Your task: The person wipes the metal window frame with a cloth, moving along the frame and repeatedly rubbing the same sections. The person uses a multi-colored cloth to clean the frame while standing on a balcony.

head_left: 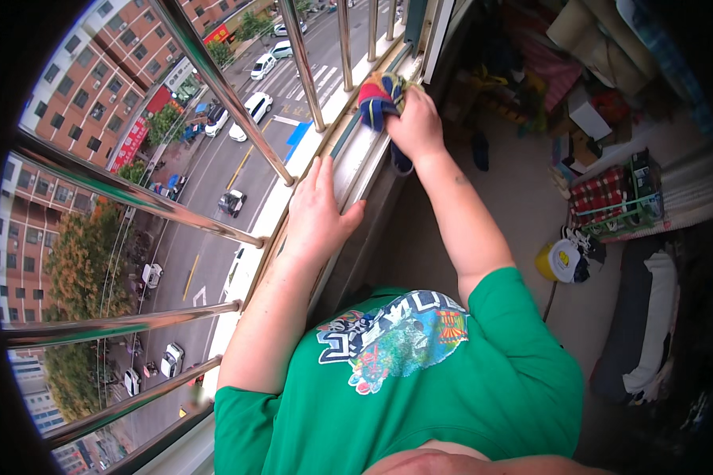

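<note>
My right hand (415,123) grips a bunched multicoloured cloth (382,100) of red, blue and yellow. The cloth lies against the window frame's white track (365,155) near its far end, and a dark part of it hangs down on the room side. Lower along the same sill, my left hand (319,205) rests flat with nothing in it, its fingers pointing up the frame and its thumb spread apart. Metal window bars (232,101) stand just outside the sill, left of my left hand.
Beyond the bars lies a street (214,196) far below, with cars and buildings. Indoors, a green crate (624,217) with checked cloth, a yellow container (549,261), boxes and dark bedding-like fabric (618,332) stand at the right. A white window sash edge (438,41) rises beyond my right hand.
</note>
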`<state>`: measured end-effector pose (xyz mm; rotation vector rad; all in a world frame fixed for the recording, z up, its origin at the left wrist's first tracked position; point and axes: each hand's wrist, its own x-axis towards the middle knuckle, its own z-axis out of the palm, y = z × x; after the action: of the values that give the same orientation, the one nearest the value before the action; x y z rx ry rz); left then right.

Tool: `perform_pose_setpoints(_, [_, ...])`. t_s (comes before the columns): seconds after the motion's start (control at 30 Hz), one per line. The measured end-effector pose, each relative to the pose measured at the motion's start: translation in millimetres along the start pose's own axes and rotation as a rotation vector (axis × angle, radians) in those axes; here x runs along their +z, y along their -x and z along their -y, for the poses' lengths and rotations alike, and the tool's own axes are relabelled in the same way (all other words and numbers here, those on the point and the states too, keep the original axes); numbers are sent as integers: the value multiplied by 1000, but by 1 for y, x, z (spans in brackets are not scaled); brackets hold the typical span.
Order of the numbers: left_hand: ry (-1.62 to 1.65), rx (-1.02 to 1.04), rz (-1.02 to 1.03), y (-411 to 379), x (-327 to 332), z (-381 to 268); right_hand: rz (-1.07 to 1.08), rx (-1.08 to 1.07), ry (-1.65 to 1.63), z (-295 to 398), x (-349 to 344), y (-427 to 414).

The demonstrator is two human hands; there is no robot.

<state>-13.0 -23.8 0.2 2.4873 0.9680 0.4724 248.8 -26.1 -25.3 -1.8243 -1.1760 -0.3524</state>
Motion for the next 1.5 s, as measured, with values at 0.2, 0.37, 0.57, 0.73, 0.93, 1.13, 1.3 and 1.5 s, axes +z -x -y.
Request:
perform_pose_setpoints(0.2, [76,-35,1,3,-2,0,127,-153,-8,71,-28,66])
perform_pose_setpoints(0.37, [3,14,-19,1,1,6,146,-146,-12,54,-12,40])
perform_pose_setpoints(0.57, [-8,-10,11,-4,-1,-2,165,50,28,1,-6,-22])
perform_pose_setpoints(0.73, [-35,-36,18,0,-1,1,246,-114,82,40,-9,14])
perform_pose_setpoints(0.93, [92,-113,234,-4,-26,-15,263,-286,29,69,-13,34])
perform_pose_setpoints(1.13, [-35,-21,40,3,-6,-4,243,-60,179,20,10,-25])
perform_pose_setpoints(1.3, [-30,-22,46,1,-5,-5,194,-131,239,-1,16,-47])
perform_pose_setpoints(1.5, [0,-42,133,-1,-14,-6,437,-467,-1,49,-5,7])
